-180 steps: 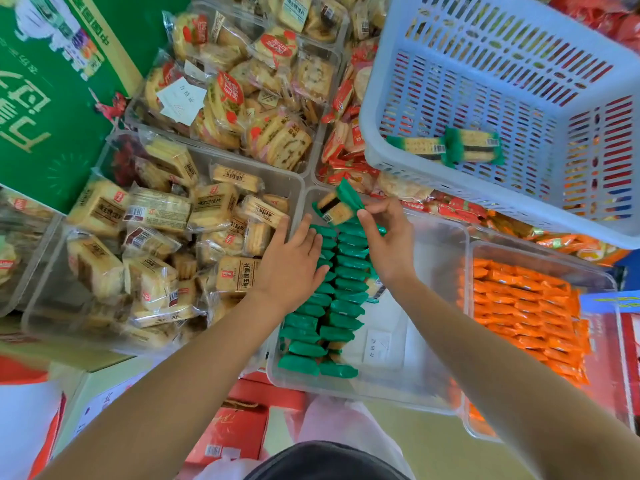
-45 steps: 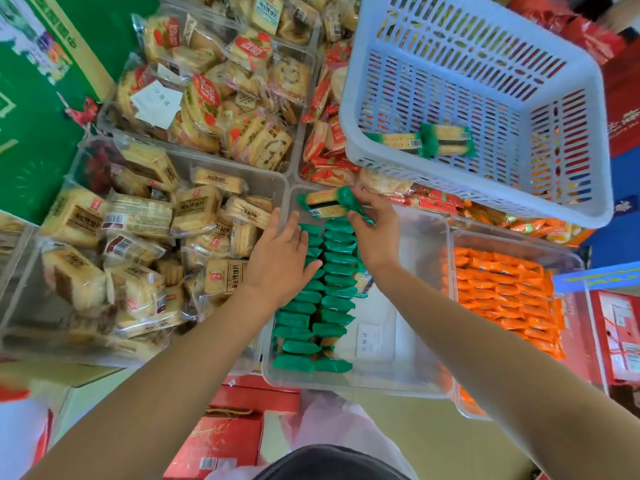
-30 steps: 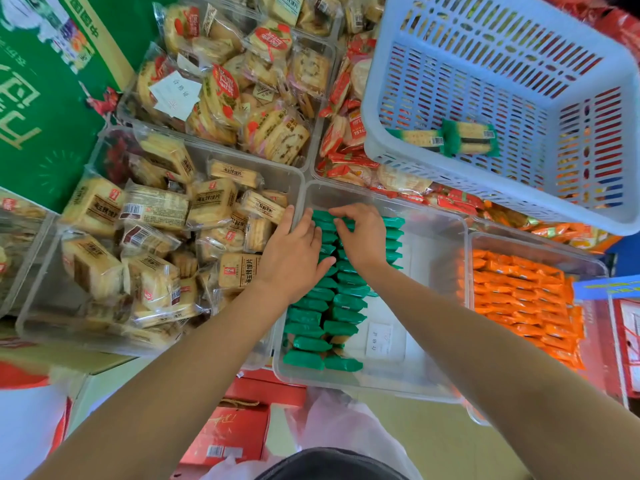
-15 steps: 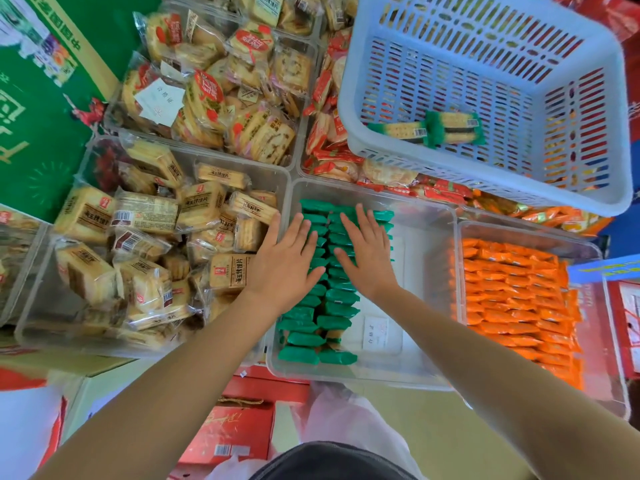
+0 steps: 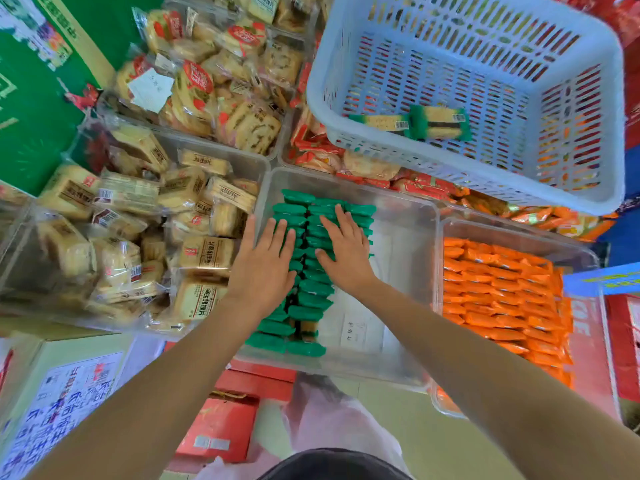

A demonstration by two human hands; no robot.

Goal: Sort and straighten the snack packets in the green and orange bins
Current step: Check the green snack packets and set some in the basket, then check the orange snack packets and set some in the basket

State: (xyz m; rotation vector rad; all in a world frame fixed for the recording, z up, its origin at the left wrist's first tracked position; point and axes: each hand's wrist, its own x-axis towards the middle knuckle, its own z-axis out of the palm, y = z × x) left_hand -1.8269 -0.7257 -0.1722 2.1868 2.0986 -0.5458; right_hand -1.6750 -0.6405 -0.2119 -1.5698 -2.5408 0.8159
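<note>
Both hands lie flat, palms down, fingers spread and gripping nothing. The left hand (image 5: 263,261) presses on the left column of green packets (image 5: 304,299), its thumb toward the left wall of the clear bin (image 5: 401,237). The right hand (image 5: 346,251) rests on the right column, just beside the left hand, fingertips short of the far end of the rows. The green packets stand in two close columns along the left side of that clear bin, directly under both palms and running on nearer the person past the wrists; the right side of the bin floor is bare apart from a paper label (image 5: 353,332). Right of the clear bin, touching it, a second clear bin (image 5: 519,233) holds orange packets (image 5: 502,296) in tight rows. Beyond the clear bin, a pale blue slotted basket (image 5: 588,168) holds two green-ended packets (image 5: 415,123). Left of the clear bin, another clear bin (image 5: 239,162) holds loose beige biscuit packs (image 5: 204,254).
</note>
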